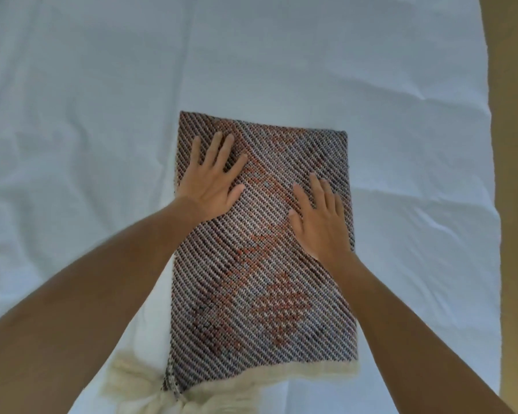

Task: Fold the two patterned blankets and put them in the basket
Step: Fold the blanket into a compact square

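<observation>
Palms down, both hands lie flat on the folded patterned blanket [263, 243], which sits on the white bed [87, 100], probably to smooth the layers so the fold keeps. The left hand [214, 177] presses its far left part, the right hand [320, 218] its right edge. Neither grip clasps anything: fingers straight and spread. No basket is in view.

Patterned blanket [263, 294]: folded rectangle, diagonal brown-grey weave, cream fringe at near edge, flat on white sheet.
</observation>
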